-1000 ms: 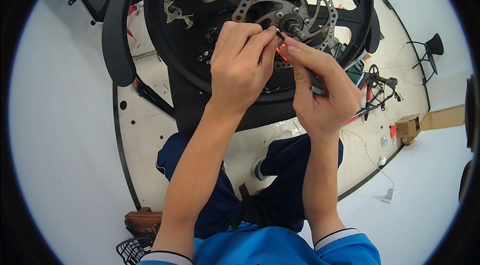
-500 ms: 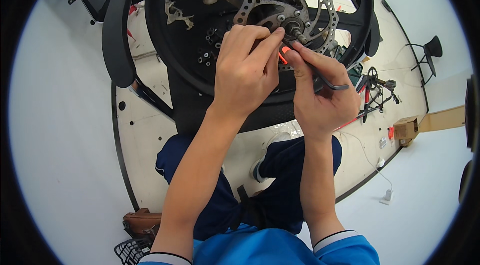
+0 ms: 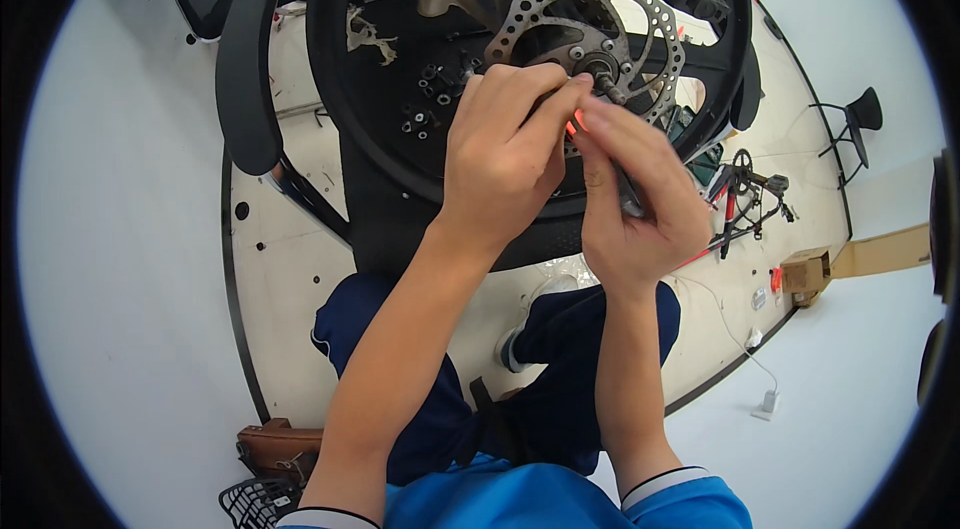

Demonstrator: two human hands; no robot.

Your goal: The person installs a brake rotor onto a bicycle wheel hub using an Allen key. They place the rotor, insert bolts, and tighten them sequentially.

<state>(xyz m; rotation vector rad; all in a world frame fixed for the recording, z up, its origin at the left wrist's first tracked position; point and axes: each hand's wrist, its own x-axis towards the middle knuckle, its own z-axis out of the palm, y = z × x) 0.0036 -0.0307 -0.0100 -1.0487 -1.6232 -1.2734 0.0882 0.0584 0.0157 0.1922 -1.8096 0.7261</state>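
Note:
A grey brake disc (image 3: 530, 7) with drilled holes is fixed to the hub of a black wheel (image 3: 326, 79), its axle (image 3: 606, 82) pointing up at me. My left hand (image 3: 505, 149) is pinched closed by the hub's lower edge; what its fingertips hold is hidden. Beside it, my right hand (image 3: 650, 204) curls around a dark bent hex key (image 3: 631, 195), mostly covered by the fingers and slightly blurred. A bright orange piece (image 3: 575, 123) shows between the two hands.
Several small dark bolts (image 3: 437, 87) lie on the black chair seat (image 3: 375, 199) under the wheel. A black armrest (image 3: 245, 74) rises at left. A bicycle frame (image 3: 740, 189) and a cardboard box (image 3: 805, 271) are on the floor at right.
The hex key's bent end, earlier sticking out past my right palm, is now mostly hidden as the right fingers have shifted and straightened. The wheel appears slightly lower and further right in view.

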